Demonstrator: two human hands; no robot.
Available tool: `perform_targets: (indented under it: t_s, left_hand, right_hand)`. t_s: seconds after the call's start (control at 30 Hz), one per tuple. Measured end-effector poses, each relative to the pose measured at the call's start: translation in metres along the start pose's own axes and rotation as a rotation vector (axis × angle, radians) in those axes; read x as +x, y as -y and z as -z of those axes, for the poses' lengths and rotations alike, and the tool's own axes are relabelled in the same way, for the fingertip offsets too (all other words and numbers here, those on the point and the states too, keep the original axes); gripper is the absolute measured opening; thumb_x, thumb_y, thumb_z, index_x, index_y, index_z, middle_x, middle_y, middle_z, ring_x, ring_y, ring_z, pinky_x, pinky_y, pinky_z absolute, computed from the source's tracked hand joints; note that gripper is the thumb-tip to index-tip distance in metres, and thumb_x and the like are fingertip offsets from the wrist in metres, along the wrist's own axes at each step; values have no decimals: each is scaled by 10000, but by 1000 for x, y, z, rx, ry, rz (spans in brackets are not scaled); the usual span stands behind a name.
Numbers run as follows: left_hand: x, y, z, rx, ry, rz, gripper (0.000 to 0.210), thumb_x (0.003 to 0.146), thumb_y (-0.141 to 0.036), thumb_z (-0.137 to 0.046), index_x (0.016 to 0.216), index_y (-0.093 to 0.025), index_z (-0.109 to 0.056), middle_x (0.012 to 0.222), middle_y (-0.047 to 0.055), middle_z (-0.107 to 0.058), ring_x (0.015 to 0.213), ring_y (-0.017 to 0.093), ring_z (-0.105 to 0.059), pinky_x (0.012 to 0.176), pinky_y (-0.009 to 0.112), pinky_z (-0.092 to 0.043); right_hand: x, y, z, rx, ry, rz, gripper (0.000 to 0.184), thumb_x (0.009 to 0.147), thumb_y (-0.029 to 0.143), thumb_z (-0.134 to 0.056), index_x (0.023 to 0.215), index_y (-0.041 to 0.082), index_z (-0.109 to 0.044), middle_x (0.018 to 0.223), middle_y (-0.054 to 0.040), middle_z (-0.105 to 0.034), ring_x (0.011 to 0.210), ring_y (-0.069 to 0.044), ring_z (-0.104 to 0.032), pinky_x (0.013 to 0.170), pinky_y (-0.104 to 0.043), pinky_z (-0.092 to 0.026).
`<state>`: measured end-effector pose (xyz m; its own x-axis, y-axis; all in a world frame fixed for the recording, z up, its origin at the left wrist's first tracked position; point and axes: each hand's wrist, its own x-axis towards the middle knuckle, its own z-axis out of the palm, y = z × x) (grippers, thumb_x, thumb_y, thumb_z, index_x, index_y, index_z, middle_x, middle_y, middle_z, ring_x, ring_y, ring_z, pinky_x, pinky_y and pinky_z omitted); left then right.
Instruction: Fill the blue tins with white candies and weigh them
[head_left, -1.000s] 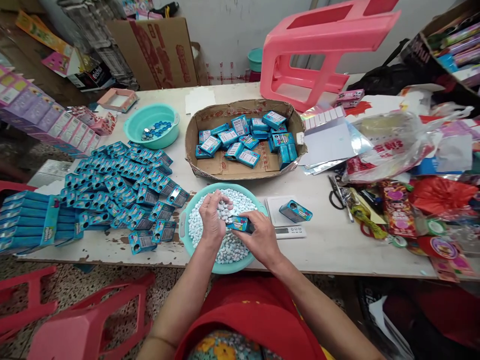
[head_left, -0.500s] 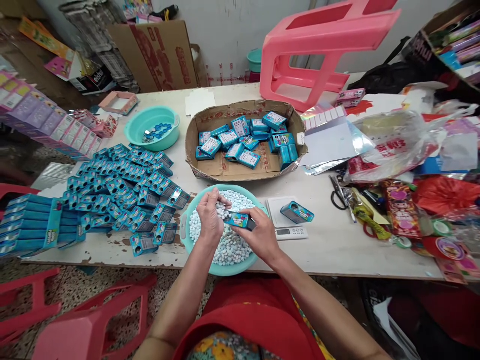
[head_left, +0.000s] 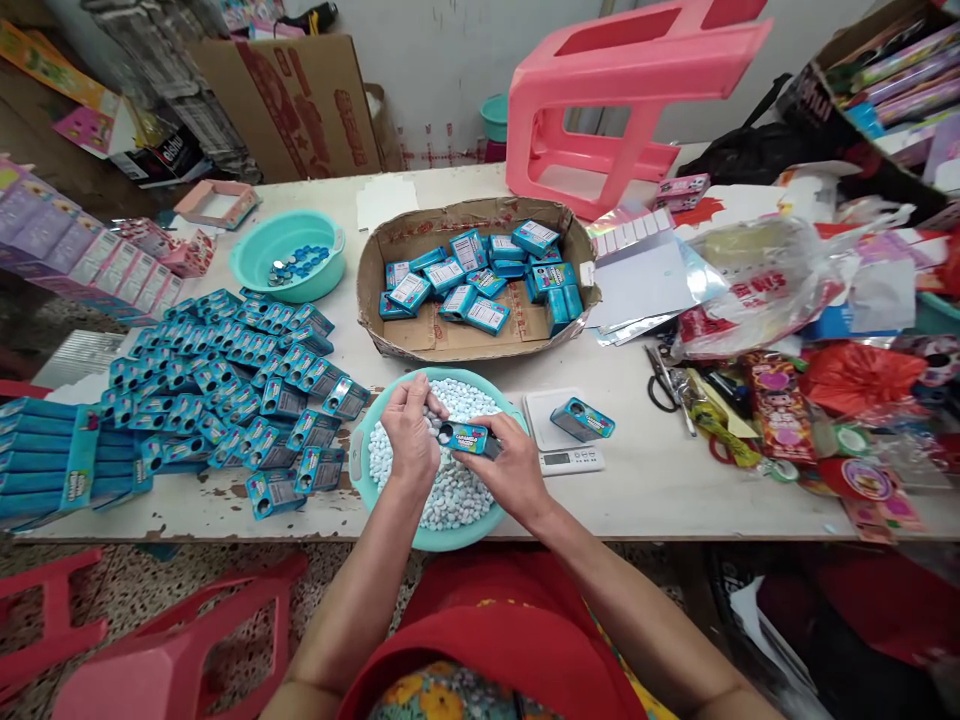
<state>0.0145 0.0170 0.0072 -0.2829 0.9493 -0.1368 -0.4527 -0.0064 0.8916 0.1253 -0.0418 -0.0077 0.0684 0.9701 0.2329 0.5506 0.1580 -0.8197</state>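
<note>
My right hand (head_left: 514, 470) grips a small blue candy box (head_left: 463, 438), tilted so the round hole in its end faces left. Beside that hole, my left hand (head_left: 411, 432) is closed, fingers curled round some small candies partly hidden by the fingers. Both hands are over a turquoise basin (head_left: 358, 468) holding a heap of pale blue and white candies (head_left: 457, 500). To the right, another blue box (head_left: 583, 419) rests tilted on a white digital scale (head_left: 546, 425), its round hole showing.
Many blue boxes with holes (head_left: 225, 375) crowd the left. A cardboard tray (head_left: 420, 345) of blue boxes stands behind the basin. A smaller turquoise basin (head_left: 244, 265) holds blue discs. Scissors (head_left: 660, 385), plastic bags (head_left: 739, 285) and a pink stool (head_left: 585, 80) occupy the right side.
The view has shifted slightly, so the table's contents appear further left. The box in my right hand has turned a little, and its hole now shows beside my left fingers.
</note>
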Motion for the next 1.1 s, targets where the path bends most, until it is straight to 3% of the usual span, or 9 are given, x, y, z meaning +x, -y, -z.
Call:
perform_targets:
  t_s: [0.1,0.23,0.7,0.93,1.03,1.1]
  left_hand:
    - [-3,-1,-2,19,-18,-79,279,786,-380,-614,656,-170,-483,537,-46,-470,494,76,-495,519,200,-409]
    - [-1,8,-2,51,-57,-16,312,763,-395,-632,631,-168,-465,527,-54,-445,452,61,-443,467,188,-359]
    - [0,8,-1,16,-1,-78,281,819,-399,-569,677,-166,-507,544,-42,-435,497,82,-468,509,207,-403]
    - [-3,15,-5,117,3,-142,281,824,-409,-573,715,-152,-544,515,-52,-396,433,55,-376,390,161,-279]
    - [-4,11,-9,50,28,-91,287,804,-404,-610,703,-146,-534,478,-74,-315,395,41,-307,364,148,-215]
    - [2,7,-7,-33,70,23,273,801,-392,-620,720,-149,-527,481,-83,-289,379,35,-275,355,142,-202]
  right_hand:
    - [-1,2,1,-8,-3,19,302,692,246,-736,966,242,-607,939,-34,-644,922,-232,-581,823,-358,-450]
    - [0,-2,-2,-50,8,7,267,688,236,-722,934,244,-617,898,-34,-647,879,-240,-588,779,-362,-461]
    - [0,-4,-4,-19,1,-10,291,674,216,-740,937,243,-617,913,-28,-647,894,-235,-578,795,-359,-449]
    - [1,-6,-8,-13,-26,-35,334,627,210,-771,925,242,-624,910,-22,-651,888,-228,-583,797,-343,-453]
    - [0,-10,-4,18,-43,-61,343,618,219,-781,926,233,-631,910,-19,-648,892,-217,-585,800,-331,-456]
    - [-4,-13,4,87,-56,-94,332,623,239,-782,919,226,-634,903,-15,-644,884,-207,-589,791,-320,-464]
